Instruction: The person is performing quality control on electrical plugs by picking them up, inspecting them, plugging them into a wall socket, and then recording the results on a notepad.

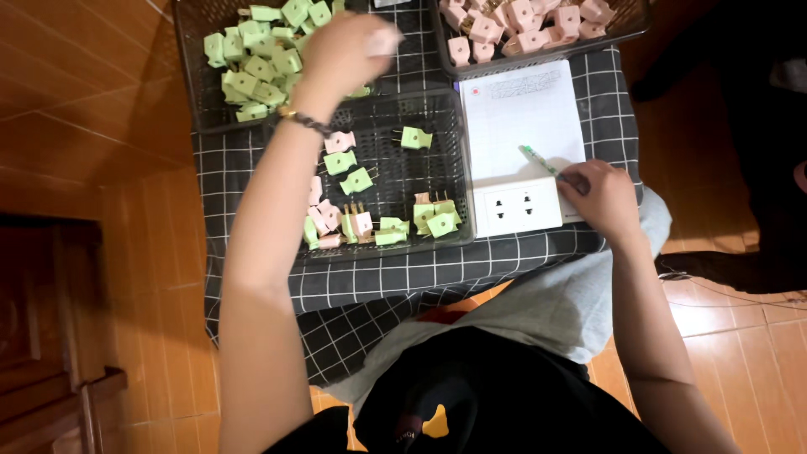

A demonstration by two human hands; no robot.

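The person sits on the floor with a low bench (538, 252) in front, covered by a dark checked cloth.

The left hand (345, 50) reaches far out over the basket of green plugs (252, 59) at the far left. Its fingers curl in, and something pale pink sits at the fingertips, but it is too blurry for me to tell what it is or how tight the grip is. A beaded band goes round that wrist.

The right hand (603, 195) rests on the right side of the bench. Its fingers are pressed together on a thin green pen (538, 160), with the tip on a white sheet of paper (521, 118). Just near the paper lies a white socket plate (517, 208) with small holes.

In the middle is a dark tray (403, 168) with a few green and pink plugs lying loose. At the far right is another basket of pink plugs (521, 25).

The plugs look small, light and hard, made of smooth plastic, with little metal pins poking out. I think they would not squash, but could slip. Pinching the flat plastic sides, away from the pins, looks best.
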